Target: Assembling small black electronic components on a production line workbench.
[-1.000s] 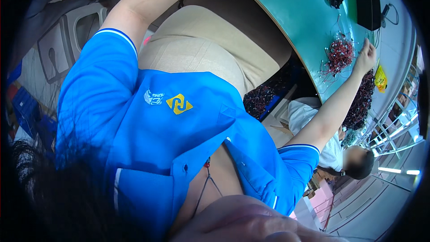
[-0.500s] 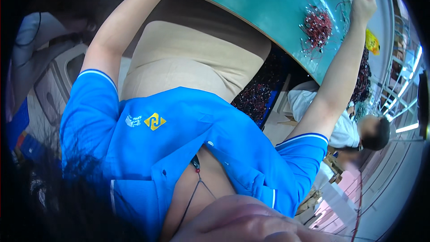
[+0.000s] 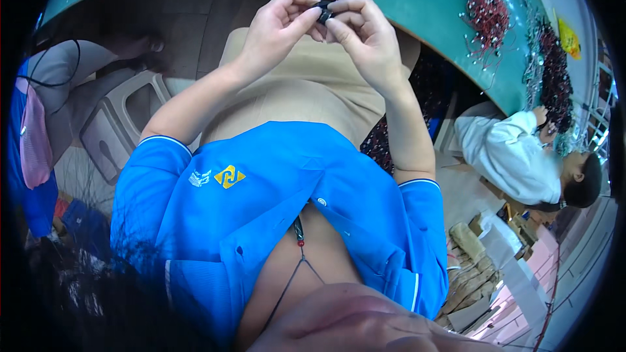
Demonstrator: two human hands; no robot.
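Observation:
Both of my hands meet above my lap, close to the table's near edge. Between them is a small black piece (image 3: 323, 12), too small and too covered by fingers to name more exactly. My left hand (image 3: 284, 25) pinches its left side with thumb and fingers. From the right, my right hand (image 3: 366, 34) grips the same piece, its fingers curled and its thumb pressed toward it. The green table (image 3: 417, 0) lies just beyond my fingers.
On the table to the right lies a heap of red wires with small metal ends (image 3: 488, 18). A larger dark pile of wires (image 3: 554, 78) sits farther right, near a yellow packet (image 3: 568, 39). A co-worker in a white top (image 3: 508, 150) sits at right; plastic stools (image 3: 124, 117) stand at left.
Both hands have come back from the table, the right one from far right, the left from the upper edge. They now hold a small black piece together above my lap.

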